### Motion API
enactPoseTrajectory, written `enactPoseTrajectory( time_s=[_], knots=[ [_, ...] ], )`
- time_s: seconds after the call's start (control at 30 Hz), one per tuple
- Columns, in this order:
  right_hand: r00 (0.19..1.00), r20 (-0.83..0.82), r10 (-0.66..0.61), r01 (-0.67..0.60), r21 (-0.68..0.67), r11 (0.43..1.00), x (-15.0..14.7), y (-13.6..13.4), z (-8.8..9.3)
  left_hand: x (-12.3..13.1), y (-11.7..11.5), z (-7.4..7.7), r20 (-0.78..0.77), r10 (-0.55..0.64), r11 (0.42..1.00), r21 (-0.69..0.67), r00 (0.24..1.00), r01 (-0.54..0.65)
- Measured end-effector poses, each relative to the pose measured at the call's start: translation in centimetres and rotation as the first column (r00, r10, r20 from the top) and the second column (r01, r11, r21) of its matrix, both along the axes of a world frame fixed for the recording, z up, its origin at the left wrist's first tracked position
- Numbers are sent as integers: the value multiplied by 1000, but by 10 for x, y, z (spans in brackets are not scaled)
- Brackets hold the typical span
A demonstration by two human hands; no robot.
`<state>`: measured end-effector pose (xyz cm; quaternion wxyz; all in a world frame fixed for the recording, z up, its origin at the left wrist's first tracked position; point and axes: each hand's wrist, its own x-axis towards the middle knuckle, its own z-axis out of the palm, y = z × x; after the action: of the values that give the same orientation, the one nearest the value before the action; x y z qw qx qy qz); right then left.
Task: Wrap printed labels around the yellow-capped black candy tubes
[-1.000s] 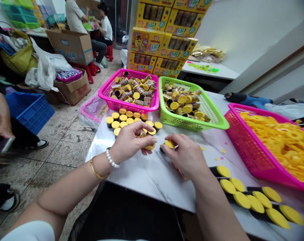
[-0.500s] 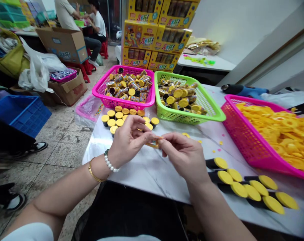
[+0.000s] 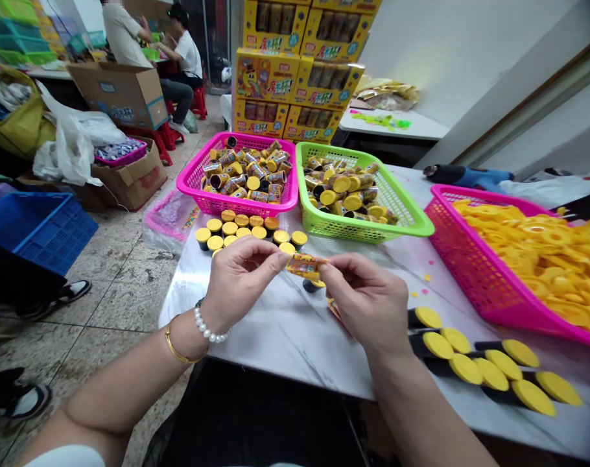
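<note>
A small printed yellow-orange label sleeve [image 3: 305, 264] is stretched between my two hands above the table. My left hand [image 3: 241, 279] pinches its left end between thumb and fingers, while my right hand [image 3: 367, 298] grips its right end the same way. Just below the sleeve, a black cup with a yellow lid [image 3: 314, 285] stands on the table, partly hidden by my right hand. Under that hand, the edge of another orange printed piece [image 3: 338, 312] shows. Rows of yellow-lidded black cups [image 3: 229, 228] stand beyond my left hand.
More lidded black cups [image 3: 465, 368] stand at the right. A pink basket [image 3: 188, 183] and a green basket [image 3: 363, 228] hold labelled cups. Another pink basket [image 3: 463, 285] holds yellow plastic parts. A blue heat gun [image 3: 470, 176] lies behind it. Stacked yellow boxes [image 3: 266, 78] rise behind.
My hands have moved apart, drawing the sleeve out flat so that more of it shows. The lidded cup and the printed piece beneath my right hand have come into view.
</note>
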<state>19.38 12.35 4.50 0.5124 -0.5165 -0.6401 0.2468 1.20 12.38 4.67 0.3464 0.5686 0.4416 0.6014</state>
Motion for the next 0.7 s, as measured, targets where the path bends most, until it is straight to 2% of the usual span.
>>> enactPoseTrajectory(
  time_s=[0.13, 0.3, 0.37, 0.5, 0.7],
  knots=[
    [999, 27, 34, -34, 7, 999, 1, -1, -3, 2, -2, -2, -6, -73, 996, -49, 997, 73],
    [999, 25, 26, -27, 32, 999, 1, -1, -3, 3, -2, -3, 127, -4, 989, -144, 992, 22],
    [999, 32, 28, -29, 36, 999, 0, -1, -2, 4, -2, -3, 131, -35, 984, -169, 991, 57],
    [996, 80, 45, -49, 47, 998, -1, -1, -2, 4, -2, -3, 83, -102, 983, -147, 991, 113],
    [978, 207, 37, -70, 154, 986, -2, -1, -5, 2, -2, 0, 119, -85, 985, -140, 989, 101]
  ],
)
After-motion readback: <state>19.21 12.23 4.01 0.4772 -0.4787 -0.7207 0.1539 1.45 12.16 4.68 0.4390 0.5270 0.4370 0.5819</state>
